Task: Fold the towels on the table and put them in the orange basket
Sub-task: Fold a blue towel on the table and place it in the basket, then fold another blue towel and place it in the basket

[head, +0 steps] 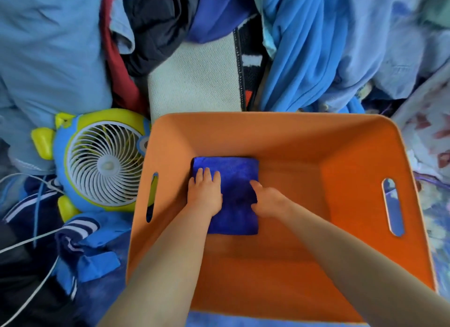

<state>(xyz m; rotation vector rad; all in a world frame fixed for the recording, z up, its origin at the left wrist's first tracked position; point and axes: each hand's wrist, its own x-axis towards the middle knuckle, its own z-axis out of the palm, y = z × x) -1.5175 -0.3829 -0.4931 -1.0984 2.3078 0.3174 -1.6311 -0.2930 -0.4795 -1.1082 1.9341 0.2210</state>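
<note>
A folded dark blue towel (233, 178) lies flat on the floor of the orange basket (360, 161), toward its left side. My left hand (205, 195) rests on the towel's left part with its fingers straight and flat. My right hand (266, 201) is at the towel's right edge, its fingers bent down onto the cloth; whether it grips the edge is unclear. Both forearms reach down into the basket from the near side.
A blue and yellow toy-shaped fan (104, 163) stands just left of the basket, with white cables (31, 239) beside it. Heaps of blue clothes (316, 46) surround the basket. A white mat (194, 81) lies behind it. Each basket side wall has a handle slot (392, 207).
</note>
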